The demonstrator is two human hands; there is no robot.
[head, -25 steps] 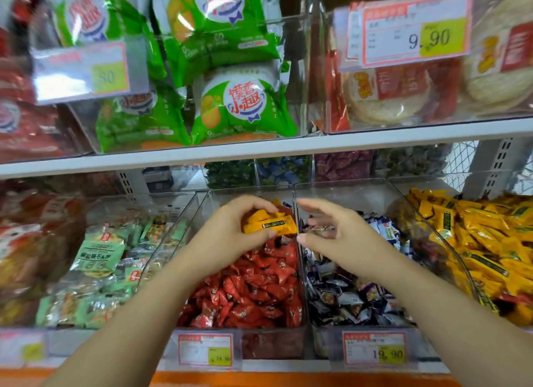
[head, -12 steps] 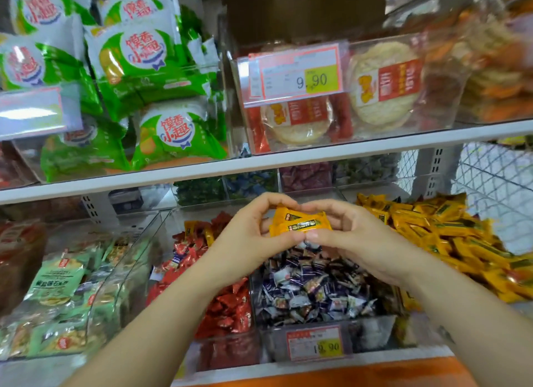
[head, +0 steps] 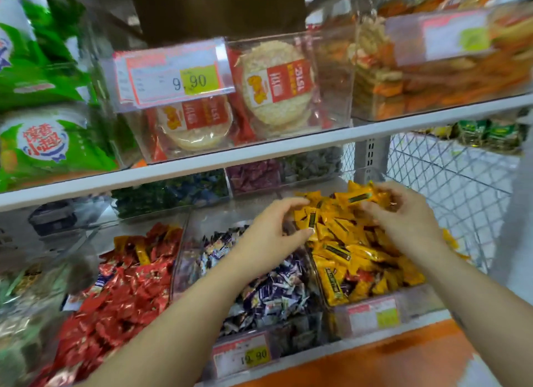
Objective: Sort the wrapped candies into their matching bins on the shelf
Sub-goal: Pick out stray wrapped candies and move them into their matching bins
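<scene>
Beneath my grips, the shelf (head: 375, 358) is carrying the yellow-candy bin (head: 418, 303). Over its heap, my right grip (head: 403, 216) is pinching one yellow candy (head: 359, 198). My left grip (head: 271, 234) is hanging loose-fingered and empty just left of it, over the edge shared with the purple-candy bin (head: 288, 337).

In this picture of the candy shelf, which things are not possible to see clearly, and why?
Head view, the only one:
- left hand: whether it pinches a candy or only touches the pile; skin and yellow wrappers blur together.
- price tag on the yellow candy bin: blurred, unreadable.
- green packets: cut off by the left edge.
- yellow candy in the right hand: label too small to read.
</scene>
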